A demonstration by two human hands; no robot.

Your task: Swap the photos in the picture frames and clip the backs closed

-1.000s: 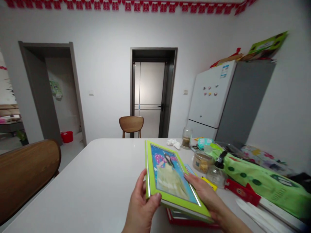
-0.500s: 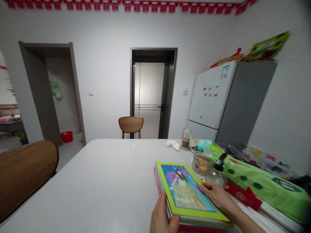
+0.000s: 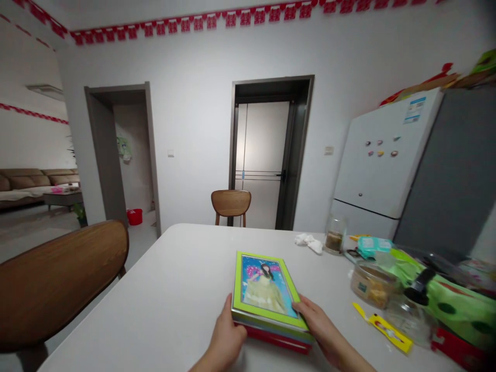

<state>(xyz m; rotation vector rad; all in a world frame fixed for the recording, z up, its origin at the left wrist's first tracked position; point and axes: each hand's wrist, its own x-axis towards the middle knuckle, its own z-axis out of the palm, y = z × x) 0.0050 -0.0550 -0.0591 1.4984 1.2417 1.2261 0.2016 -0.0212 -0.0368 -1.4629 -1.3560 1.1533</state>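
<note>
A stack of what look like picture frames (image 3: 267,289) sits low over or on the white table, in front of me. The top one has a lime-green border around a picture of a figure in a pale yellow dress. Below it show silver, bluish and red edges, whose exact kind I cannot make out. My left hand (image 3: 228,330) grips the stack's near left corner, thumb along the front side. On the right edge, my right hand (image 3: 315,320) holds on, with its thumb on top of the border and its fingers down the side.
The white table (image 3: 155,310) carries crumpled tissue (image 3: 309,243), a glass jar (image 3: 335,235), a clear tub (image 3: 374,284), a glass bottle (image 3: 413,310), a yellow packet (image 3: 389,333) and a green bag (image 3: 461,305) on the right. Wooden chairs stand left (image 3: 73,279) and beyond (image 3: 231,203).
Both hands have shifted the stack leftward relative to the clutter on the right, and turned it a little. The yellow packet now shows fully. My view has swung to the left.
</note>
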